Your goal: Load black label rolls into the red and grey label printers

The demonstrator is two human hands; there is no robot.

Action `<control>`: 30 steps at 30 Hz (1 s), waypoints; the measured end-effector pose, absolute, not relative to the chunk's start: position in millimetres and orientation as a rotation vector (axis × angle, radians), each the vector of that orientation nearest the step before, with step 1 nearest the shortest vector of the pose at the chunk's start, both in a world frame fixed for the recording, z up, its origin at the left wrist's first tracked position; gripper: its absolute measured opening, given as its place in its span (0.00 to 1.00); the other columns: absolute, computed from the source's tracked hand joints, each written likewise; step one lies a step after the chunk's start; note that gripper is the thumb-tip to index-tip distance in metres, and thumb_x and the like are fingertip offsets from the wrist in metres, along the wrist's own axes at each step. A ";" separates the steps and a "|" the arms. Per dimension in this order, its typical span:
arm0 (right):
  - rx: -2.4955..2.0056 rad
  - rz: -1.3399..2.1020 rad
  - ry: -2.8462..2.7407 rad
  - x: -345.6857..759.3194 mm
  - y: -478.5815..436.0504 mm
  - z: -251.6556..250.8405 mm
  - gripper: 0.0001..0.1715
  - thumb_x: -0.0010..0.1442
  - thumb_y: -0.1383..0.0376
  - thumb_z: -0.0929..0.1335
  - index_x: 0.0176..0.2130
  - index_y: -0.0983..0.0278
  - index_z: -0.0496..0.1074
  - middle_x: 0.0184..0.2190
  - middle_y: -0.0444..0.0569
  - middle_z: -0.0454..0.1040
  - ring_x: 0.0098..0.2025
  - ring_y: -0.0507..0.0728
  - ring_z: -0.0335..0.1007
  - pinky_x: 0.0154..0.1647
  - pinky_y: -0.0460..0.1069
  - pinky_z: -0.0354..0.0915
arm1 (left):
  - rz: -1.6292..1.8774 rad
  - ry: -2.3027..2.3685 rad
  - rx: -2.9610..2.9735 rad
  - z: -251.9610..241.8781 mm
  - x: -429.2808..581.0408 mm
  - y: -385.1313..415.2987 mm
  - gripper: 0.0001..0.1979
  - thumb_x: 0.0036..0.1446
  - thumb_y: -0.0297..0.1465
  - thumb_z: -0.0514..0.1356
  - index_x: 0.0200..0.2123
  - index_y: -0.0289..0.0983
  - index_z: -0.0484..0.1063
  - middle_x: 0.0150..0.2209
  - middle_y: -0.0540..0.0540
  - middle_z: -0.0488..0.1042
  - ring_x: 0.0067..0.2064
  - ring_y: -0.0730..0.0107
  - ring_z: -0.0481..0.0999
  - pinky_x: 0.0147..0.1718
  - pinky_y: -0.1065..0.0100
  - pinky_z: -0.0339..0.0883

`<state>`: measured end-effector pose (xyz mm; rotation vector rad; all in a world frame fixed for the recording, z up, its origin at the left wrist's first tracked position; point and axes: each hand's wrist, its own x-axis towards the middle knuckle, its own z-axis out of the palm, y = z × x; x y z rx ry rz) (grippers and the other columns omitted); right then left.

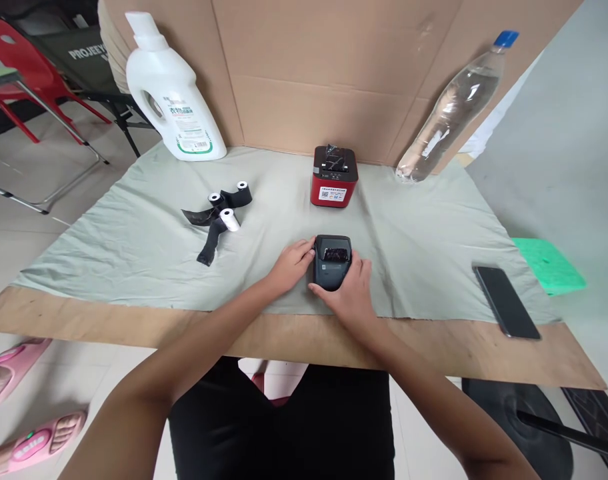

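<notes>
A small dark grey printer [332, 259] sits on the pale green cloth [134, 253] near the table's front edge. My left hand [293, 265] grips its left side with curled fingers. My right hand [351, 291] wraps around its right and front side, thumb along the front. A red printer with a black top [335, 177] stands farther back, untouched. To the left lie three small white paper rolls [229, 219] with loose black wrapping [211, 243].
A white detergent jug [170, 93] stands back left, and a clear water bottle [451, 107] leans on the cardboard wall [314, 60]. A black phone [505, 301] lies at the right. Another person's feet in pink slippers [19, 400] show bottom left.
</notes>
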<state>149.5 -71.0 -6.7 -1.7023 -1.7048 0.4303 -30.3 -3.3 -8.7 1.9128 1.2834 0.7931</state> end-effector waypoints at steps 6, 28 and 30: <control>-1.606 0.516 -1.730 154.0 -70.8 -9.9 0.72 0.47 0.49 0.81 0.74 0.66 0.44 0.67 0.70 0.56 0.72 0.77 0.54 0.71 0.74 0.57 | 0.806 1.277 1.991 -9.4 -41.0 -33.1 0.25 0.69 0.33 0.51 0.67 0.40 0.71 0.47 0.40 0.77 0.51 0.57 0.76 0.57 0.55 0.70; -1.592 0.636 -1.755 158.9 -72.1 -6.9 0.77 0.51 0.51 0.80 0.78 0.66 0.35 0.72 0.69 0.56 0.76 0.75 0.52 0.73 0.71 0.56 | 0.359 1.570 2.379 -7.9 -34.3 -45.6 0.27 0.66 0.26 0.51 0.66 0.36 0.70 0.51 0.36 0.77 0.54 0.47 0.74 0.52 0.51 0.66; -1.600 0.620 -1.760 159.0 -73.1 -6.8 0.77 0.51 0.51 0.80 0.78 0.66 0.35 0.72 0.69 0.55 0.76 0.74 0.50 0.74 0.71 0.56 | 0.320 1.576 2.418 -8.2 -33.2 -46.5 0.26 0.67 0.27 0.50 0.65 0.35 0.71 0.51 0.36 0.77 0.54 0.47 0.74 0.51 0.51 0.66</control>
